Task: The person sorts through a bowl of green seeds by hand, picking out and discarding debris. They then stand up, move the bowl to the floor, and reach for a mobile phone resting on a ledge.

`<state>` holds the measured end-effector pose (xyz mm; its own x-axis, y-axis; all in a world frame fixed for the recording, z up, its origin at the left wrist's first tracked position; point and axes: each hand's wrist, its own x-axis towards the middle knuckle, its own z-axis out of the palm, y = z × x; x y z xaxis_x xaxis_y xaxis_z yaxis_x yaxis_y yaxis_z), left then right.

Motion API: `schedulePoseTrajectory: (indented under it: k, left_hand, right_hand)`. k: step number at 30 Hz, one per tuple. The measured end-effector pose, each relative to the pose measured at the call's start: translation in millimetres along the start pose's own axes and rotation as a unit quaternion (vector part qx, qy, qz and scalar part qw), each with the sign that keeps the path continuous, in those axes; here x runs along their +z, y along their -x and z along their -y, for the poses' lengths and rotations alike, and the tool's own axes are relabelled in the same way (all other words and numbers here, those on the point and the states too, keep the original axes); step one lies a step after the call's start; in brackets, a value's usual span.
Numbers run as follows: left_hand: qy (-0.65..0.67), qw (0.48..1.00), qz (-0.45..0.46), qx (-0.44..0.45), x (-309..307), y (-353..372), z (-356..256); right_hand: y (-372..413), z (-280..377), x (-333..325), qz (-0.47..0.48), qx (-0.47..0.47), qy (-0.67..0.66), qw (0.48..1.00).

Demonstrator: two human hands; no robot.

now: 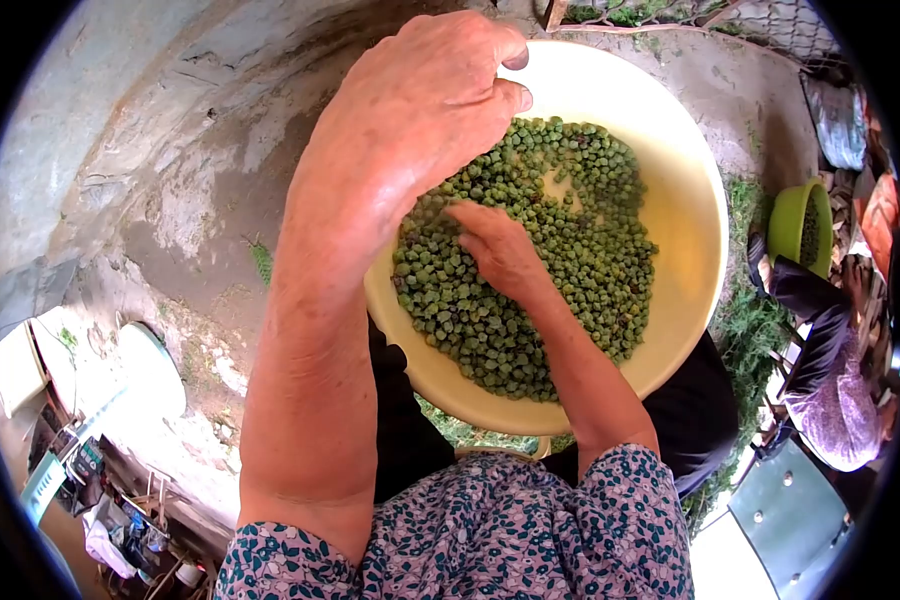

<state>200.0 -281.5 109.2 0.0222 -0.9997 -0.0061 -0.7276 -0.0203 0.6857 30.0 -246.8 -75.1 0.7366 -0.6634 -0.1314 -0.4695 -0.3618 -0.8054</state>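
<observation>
A wide pale-yellow basin (685,250) holds many small, round green fruits (590,270), some darker or purplish; their exact kind cannot be told. My right hand (498,248) reaches into the basin and touches the fruits at its left side. Its forefinger stretches out with the thumb apart, and the fingertips are blurred. Higher and closer to the camera, my left hand (435,95) hangs over the basin's far-left rim. Its fingers curl towards the thumb, and whatever may be between them is hidden.
At right, another person's dark-trousered leg (815,300) is beside a green basin (810,225) with similar contents. A blue-green panel (790,520) lies at lower right. Wire mesh (770,30) runs along the top, and a rough wall (100,130) rises at left.
</observation>
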Motion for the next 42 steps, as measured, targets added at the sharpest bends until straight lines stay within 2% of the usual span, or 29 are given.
schedulePoseTrajectory:
  k: [1,2,4,5,7,8,10,13,15,17,19,21,22,26,28,31,32,33,35,37,39,42]
  left_hand:
    - [0.0,1.0,0.0,-0.001,0,0,1]
    - [0.0,1.0,-0.001,-0.001,3,0,6]
    - [-0.033,0.997,-0.057,0.045,9,1,15]
    - [-0.034,0.997,-0.058,0.045,11,1,18]
    - [-0.023,0.998,-0.027,0.046,9,-1,17]
    - [-0.025,0.998,-0.026,0.045,8,-1,17]
    - [-0.04,0.998,-0.025,0.04,8,-1,16]
    - [-0.037,0.998,-0.037,0.035,7,-2,15]
    - [-0.038,0.998,-0.029,0.032,6,-3,16]
    - [-0.04,0.999,-0.019,0.027,6,-4,20]
    - [-0.023,0.995,-0.04,0.086,7,-5,26]
    - [-0.03,0.995,-0.046,0.088,7,-4,27]
    - [-0.034,0.994,-0.053,0.091,7,-3,26]
    - [-0.009,0.995,-0.037,0.091,8,-5,28]
    - [-0.013,0.993,-0.054,0.102,9,-3,28]
    - [-0.019,0.993,-0.061,0.096,6,-1,27]
    - [-0.018,0.993,-0.062,0.096,7,-1,27]
    - [-0.023,0.992,-0.073,0.098,8,-1,27]
    - [-0.026,0.991,-0.085,0.104,8,-2,24]
    - [-0.035,0.998,-0.033,0.048,6,-2,18]
    - [-0.044,0.998,-0.028,0.044,7,-1,16]
    - [-0.047,0.998,-0.008,0.046,14,-3,18]
  right_hand:
    - [4,-2,-3,-0.008,0.002,-0.092,0.996]
    - [6,-6,-8,-0.008,0.001,-0.091,0.996]
    - [10,-16,-17,-0.073,0.053,-0.12,0.989]
    - [10,-23,-21,-0.074,0.052,-0.119,0.989]
    - [2,-38,-26,-0.163,0.101,-0.1,0.976]
    - [-4,-44,-31,-0.163,0.101,-0.102,0.976]
    - [-22,-56,-38,-0.214,0.068,-0.02,0.974]
    - [-49,-60,-40,-0.22,0.081,-0.027,0.972]
    - [-65,-57,-25,-0.247,0.051,-0.028,0.967]
    - [-77,-49,-10,-0.21,0.061,0.037,0.975]
    - [-86,-44,5,-0.232,0.033,0.032,0.972]
    - [-92,-38,12,-0.206,0.141,0.124,0.96]
    - [-94,-37,13,-0.195,0.158,0.102,0.963]
    - [-97,-42,20,-0.221,0.133,0.152,0.954]
    - [-97,-52,23,-0.258,0.101,0.101,0.956]
    - [-96,-60,10,-0.256,0.067,0.044,0.963]
    - [-87,-53,-3,-0.207,0.177,-0.213,0.938]
    - [-80,-46,-10,-0.208,0.177,-0.212,0.938]
    - [-70,-37,-23,-0.2,0.224,-0.436,0.848]
    - [-60,-32,-32,-0.197,0.215,-0.456,0.841]
    - [-51,-26,-39,-0.208,0.164,-0.543,0.797]
    - [-40,-8,-52,-0.209,0.151,-0.565,0.784]
